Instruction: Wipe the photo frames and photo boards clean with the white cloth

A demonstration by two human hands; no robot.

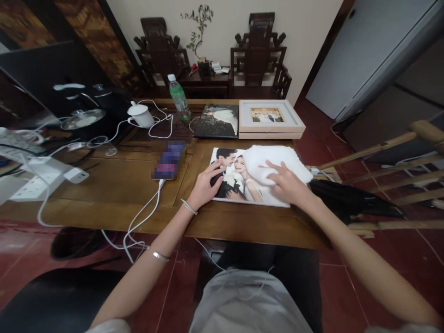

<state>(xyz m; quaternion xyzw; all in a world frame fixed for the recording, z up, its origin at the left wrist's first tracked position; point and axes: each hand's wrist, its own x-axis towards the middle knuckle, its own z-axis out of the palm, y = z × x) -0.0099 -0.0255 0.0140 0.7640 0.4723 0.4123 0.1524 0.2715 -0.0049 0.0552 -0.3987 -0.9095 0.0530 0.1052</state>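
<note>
1. centrally, large photo print [239, 187]: lies flat on the wooden table [114, 194], near its front edge, right of middle; shows a couple in wedding dress.
2. white cloth [277, 157]: folded, soft; rests on the upper right part of the photo print and covers that corner.
3. right hand [286, 182]: palm down, fingers spread, pressed flat on the near edge of the white cloth; no pinch visible.
4. left hand [204, 185]: fingers loosely spread, fingertips resting on the left edge of the photo print, heel of the hand on the table; it grips nothing. thin bracelet [189, 206] at the wrist, bangle [160, 255] further up the forearm.
5. phone [169, 160]: face up on the table, left of the photo print, apart from it; white cable [145, 212] runs from its near end over the table edge.
6. dark photo panel [217, 121]: flat, behind the photo print.
7. framed picture [268, 118]: pale frame, just beside the dark photo panel on its right.
8. green bottle [179, 98]: upright, white cap, left of the dark photo panel.
9. white lidded cup [139, 114]: left of the green bottle.
10. power strip [38, 180]: white, at the far left, with a plug in it.
11. black item [347, 199]: off the table's right corner; kind cannot be told.
12. two dark carved chairs [157, 51]: against the back wall, a potted plant [201, 41] between them.
</note>
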